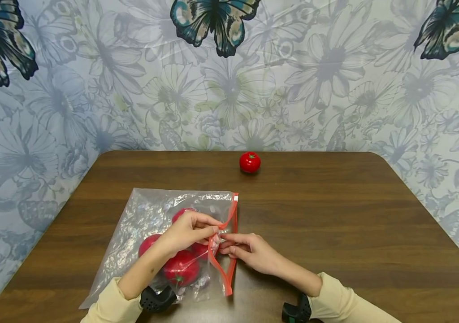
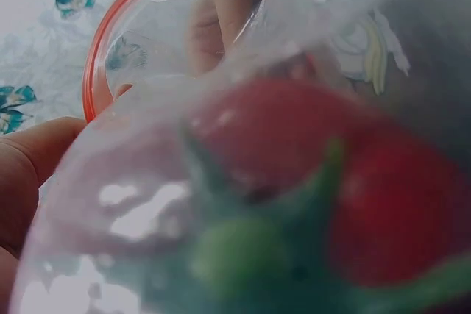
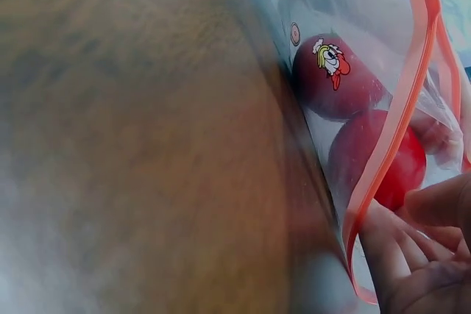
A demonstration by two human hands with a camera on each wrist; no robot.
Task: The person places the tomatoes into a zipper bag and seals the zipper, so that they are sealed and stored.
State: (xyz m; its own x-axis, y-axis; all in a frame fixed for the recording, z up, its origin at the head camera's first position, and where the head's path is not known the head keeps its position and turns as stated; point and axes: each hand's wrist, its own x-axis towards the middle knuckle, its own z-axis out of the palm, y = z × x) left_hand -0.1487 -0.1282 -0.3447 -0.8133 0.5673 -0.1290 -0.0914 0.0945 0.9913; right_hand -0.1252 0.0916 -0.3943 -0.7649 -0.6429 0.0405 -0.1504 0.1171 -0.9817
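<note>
A clear zip bag (image 1: 149,202) with an orange-red zip edge (image 1: 232,208) lies on the table, its mouth facing right. Inside it are several red tomatoes (image 1: 181,268); one tomato (image 2: 280,137) with a green stem fills the left wrist view through the plastic. My left hand (image 1: 187,231) reaches over the bag and pinches the upper side of its mouth, lifting it. At that mouth is my right hand (image 1: 253,253), fingers extended into the gap between the zip edges. In the right wrist view its fingers (image 3: 412,248) are beside a bagged tomato (image 3: 375,159).
Another red tomato (image 1: 249,162) stands near the back edge of the brown wooden table (image 1: 334,202). Behind the table hangs a cloth (image 1: 274,98) printed with flowers and butterflies. Black wrist devices (image 1: 158,299) sit on both forearms, close to the tabletop.
</note>
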